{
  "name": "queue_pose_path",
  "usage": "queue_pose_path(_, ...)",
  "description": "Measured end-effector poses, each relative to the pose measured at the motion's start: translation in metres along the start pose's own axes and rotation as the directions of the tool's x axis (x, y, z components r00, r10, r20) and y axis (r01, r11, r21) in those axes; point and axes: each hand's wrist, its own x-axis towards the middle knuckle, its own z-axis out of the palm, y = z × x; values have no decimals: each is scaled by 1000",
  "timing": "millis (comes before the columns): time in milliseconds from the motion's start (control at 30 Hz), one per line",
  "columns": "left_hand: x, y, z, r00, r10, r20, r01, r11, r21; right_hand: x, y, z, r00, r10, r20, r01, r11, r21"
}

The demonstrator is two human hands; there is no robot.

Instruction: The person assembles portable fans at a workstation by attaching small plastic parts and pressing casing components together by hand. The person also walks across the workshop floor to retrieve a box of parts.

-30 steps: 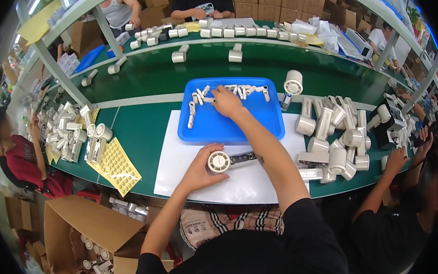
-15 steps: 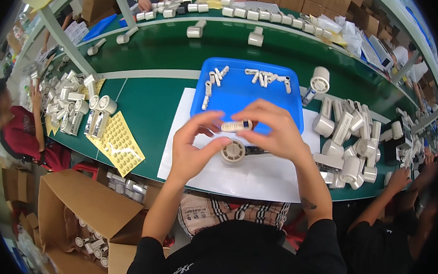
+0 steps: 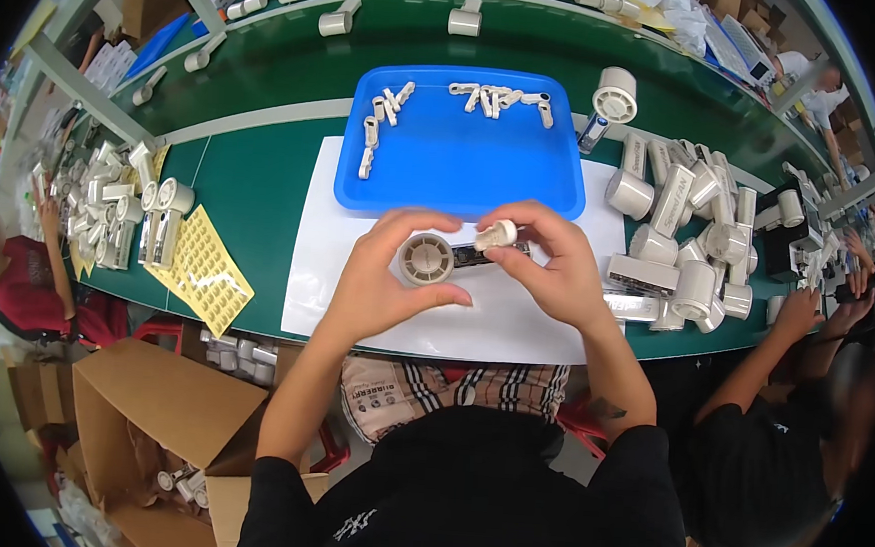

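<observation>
Between the thumb and fingers of my right hand [image 3: 560, 273] is a small white plastic part [image 3: 498, 235], tilted above the work surface. My left hand [image 3: 375, 278] has its thumb and fingers spread apart around a round white fan head [image 3: 426, 260]; whether it touches the fan is unclear. That handheld fan lies on a white sheet [image 3: 323, 267], its dark open handle [image 3: 474, 256] running right, partly behind my right hand. Just beyond stands a blue tray [image 3: 464, 160] with several small white parts [image 3: 488, 98] along its far and left sides.
Fans are piled at right [image 3: 696, 229] and left [image 3: 111, 203]. One fan [image 3: 615, 96] stands by the tray's right corner. A yellow sticker sheet [image 3: 202, 269] lies at left. An open cardboard box [image 3: 165, 387] is below. Co-workers sit on both sides.
The small white part has left the space between both hands and is now in my right hand alone, turned end-on. My left hand has opened around the fan head. The view has shifted.
</observation>
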Motion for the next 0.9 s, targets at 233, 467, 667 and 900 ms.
queue_pose_path(233,-2,-34,16,998,9,64,-27,960,278,-1,23,-21,969,33,244,201,471,-859)
queue_pose_path(467,0,-51,29,999,41,23,-46,941,337,0,30,-25,978,93,187,87,635,-768)
queue_pose_path(667,5,-58,26,994,101,31,-105,939,327,-7,29,-21,991,46,129,71,632,-772)
queue_pose_path(900,8,-58,20,990,125,63,-139,927,349,-4,28,-14,992,117,53,-37,658,-752)
